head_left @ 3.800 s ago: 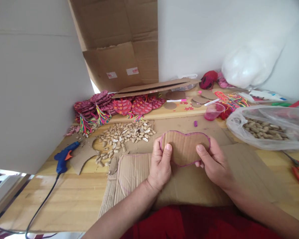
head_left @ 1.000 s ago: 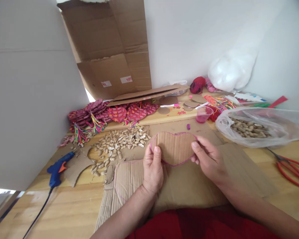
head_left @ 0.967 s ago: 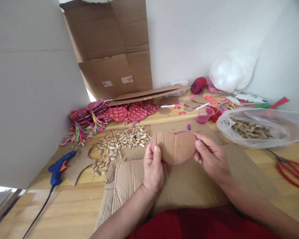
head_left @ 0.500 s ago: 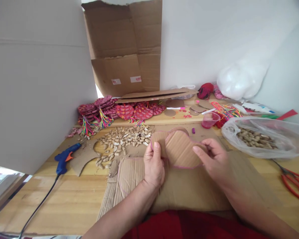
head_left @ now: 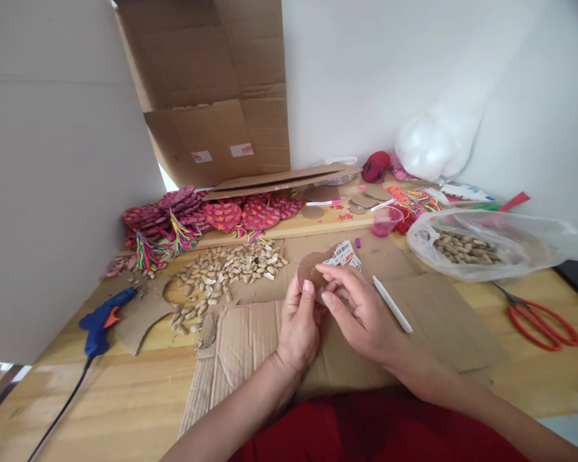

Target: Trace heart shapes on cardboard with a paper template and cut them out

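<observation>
My left hand (head_left: pixel 298 327) is closed around the left edge of a brown cardboard cutout (head_left: pixel 309 264), thumb in front. The cutout has a curved, pink-marked edge. My right hand (head_left: pixel 363 314) has its fingers bent and apart, the index fingertip touching the cutout's face. Behind those fingers shows cardboard with a printed barcode label (head_left: pixel 343 255); whether it is part of the same piece I cannot tell. A white marker (head_left: pixel 392 305) lies on the cardboard sheet (head_left: pixel 443 321) right of my right hand. A small purple cap (head_left: pixel 358 243) lies just beyond the label.
Loose peanuts (head_left: pixel 231 269) spread at left, near a blue glue gun (head_left: pixel 96 327) with a cord. At right are a plastic bag of peanuts (head_left: pixel 467 247) and red-handled scissors (head_left: pixel 542 321). Decorated pink pieces with tassels (head_left: pixel 173 215) pile at the back left.
The cutout has been turned and drawn closer, and a labelled face now shows. My right hand has moved left from its right edge onto its face. The whole view has shifted.
</observation>
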The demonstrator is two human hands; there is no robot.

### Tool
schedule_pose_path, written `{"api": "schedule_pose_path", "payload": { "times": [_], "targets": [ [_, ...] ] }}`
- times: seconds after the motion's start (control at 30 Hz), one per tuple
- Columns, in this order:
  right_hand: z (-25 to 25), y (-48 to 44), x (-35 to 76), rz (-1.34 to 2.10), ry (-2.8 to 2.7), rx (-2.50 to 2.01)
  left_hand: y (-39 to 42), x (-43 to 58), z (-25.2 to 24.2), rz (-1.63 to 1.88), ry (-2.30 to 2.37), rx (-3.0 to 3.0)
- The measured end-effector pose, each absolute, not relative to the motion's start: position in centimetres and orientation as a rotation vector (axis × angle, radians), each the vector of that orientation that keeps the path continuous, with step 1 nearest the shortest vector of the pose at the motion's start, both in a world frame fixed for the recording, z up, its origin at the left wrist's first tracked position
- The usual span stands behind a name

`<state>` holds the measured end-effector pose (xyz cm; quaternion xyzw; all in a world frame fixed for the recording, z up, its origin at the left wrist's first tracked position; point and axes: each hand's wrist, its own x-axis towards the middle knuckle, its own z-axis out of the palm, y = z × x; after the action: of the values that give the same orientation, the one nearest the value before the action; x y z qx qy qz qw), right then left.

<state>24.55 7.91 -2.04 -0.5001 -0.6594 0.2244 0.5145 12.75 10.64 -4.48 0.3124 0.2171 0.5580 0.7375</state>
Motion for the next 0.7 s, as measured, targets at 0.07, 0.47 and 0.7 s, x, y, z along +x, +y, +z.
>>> {"api": "schedule_pose_path", "payload": {
  "times": [0.07, 0.47, 0.7],
  "targets": [
    [-2.3, 8.0, 24.7, 0.587, -1.563, -1.178, 10.8, 12.7, -4.1, 1.223, 0.479, 0.682],
    [-3.2, 9.1, 27.5, 0.571, -1.268, -1.284, 11.5, 12.5, -3.0, 1.337, 0.481, 0.705],
    [-3.2, 8.7, 25.5, 0.865, -1.072, -1.212, 11.1, 12.5, -3.4, 1.311, 0.538, 0.693]
  ]
}}
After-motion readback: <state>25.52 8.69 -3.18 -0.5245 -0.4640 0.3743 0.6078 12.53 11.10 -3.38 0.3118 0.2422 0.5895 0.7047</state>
